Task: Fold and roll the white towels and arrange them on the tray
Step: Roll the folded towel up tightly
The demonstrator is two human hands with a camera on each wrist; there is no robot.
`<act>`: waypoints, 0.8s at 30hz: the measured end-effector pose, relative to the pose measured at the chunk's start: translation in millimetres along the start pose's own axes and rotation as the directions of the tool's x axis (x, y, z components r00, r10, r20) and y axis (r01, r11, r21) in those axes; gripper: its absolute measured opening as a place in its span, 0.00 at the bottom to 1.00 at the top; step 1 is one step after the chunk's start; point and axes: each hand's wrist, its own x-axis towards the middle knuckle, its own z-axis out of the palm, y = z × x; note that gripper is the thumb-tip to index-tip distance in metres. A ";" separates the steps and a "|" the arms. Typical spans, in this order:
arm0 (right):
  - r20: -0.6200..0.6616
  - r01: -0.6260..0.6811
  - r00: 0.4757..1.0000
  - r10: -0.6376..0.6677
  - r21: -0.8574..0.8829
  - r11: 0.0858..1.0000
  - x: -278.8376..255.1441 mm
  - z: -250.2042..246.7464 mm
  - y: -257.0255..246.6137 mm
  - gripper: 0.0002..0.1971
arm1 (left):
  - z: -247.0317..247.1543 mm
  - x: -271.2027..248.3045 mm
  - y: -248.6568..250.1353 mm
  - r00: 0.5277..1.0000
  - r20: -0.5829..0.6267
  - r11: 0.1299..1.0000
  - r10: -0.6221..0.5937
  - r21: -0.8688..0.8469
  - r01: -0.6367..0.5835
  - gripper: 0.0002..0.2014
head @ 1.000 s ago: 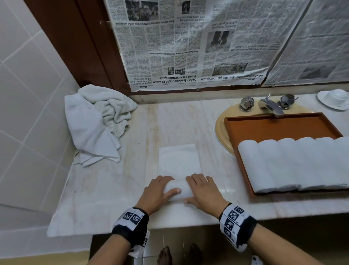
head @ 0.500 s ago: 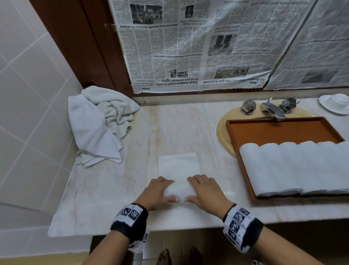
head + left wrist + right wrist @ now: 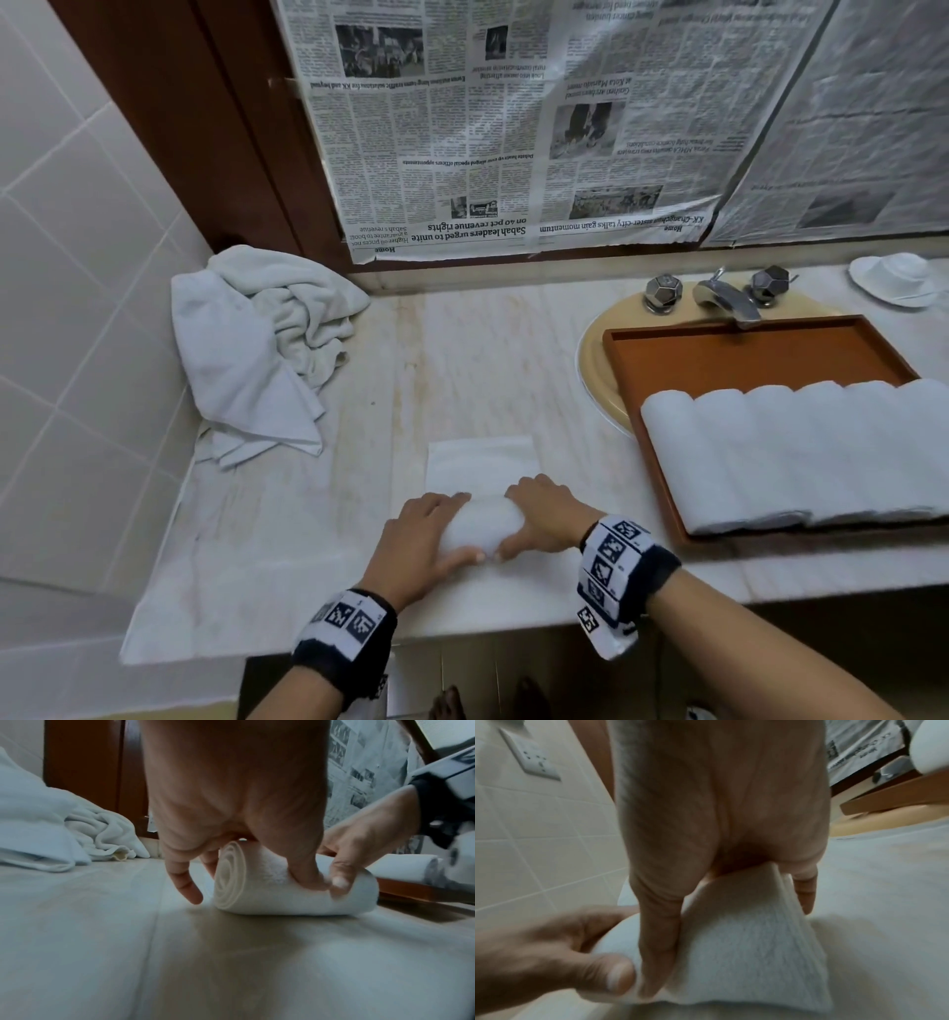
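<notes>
I have both hands cupped over the roll (image 3: pixel 480 529), thumbs on the near side and fingers draped over the top. My left hand (image 3: pixel 418 539) holds the left end, where the left wrist view shows the coil as a clean spiral (image 3: pixel 227 880); my right hand (image 3: pixel 547 521) holds the right end, and its thumb (image 3: pixel 339 880) presses the near face next to my left thumb. Both hands are curled round the roll, not pinching it.

The roll sits on the counter (image 3: pixel 462 370) near its front edge, and the flat tail (image 3: pixel 480 460) of the folded towel lies ahead of it, not yet wound.

To do this well, I judge I should push forward with even pressure from both hands so that neither end runs ahead and the roll does not cone. I would keep my fingertips tucking the top layer down and back, which keeps the coil tight, and watch that the tail's side edges stay in line with the roll's ends.

The tray (image 3: pixel 760 349) is to the right, lying over the sink, with a row of finished rolls (image 3: pixel 796 452) along its near side and bare floor behind them. The pile of loose towels (image 3: pixel 257 349) waits at the left by the wall.
</notes>
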 end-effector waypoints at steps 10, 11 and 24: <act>-0.312 0.047 0.943 -0.115 -0.219 0.975 -8.0 29.6 0.6 0.34 | -30.4 15.4 6.6 0.988 0.156 0.990 0.008 -0.141 0.014 0.53; -0.262 0.073 0.957 -0.123 -0.192 0.979 -3.5 21.1 2.5 0.33 | -24.3 11.1 7.0 0.993 0.117 0.998 -0.018 -0.063 0.025 0.55; -0.479 0.042 0.867 -0.133 -0.196 0.980 -18.8 47.1 3.8 0.47 | -26.2 22.8 -2.8 0.999 0.048 0.933 0.018 -0.360 0.001 0.28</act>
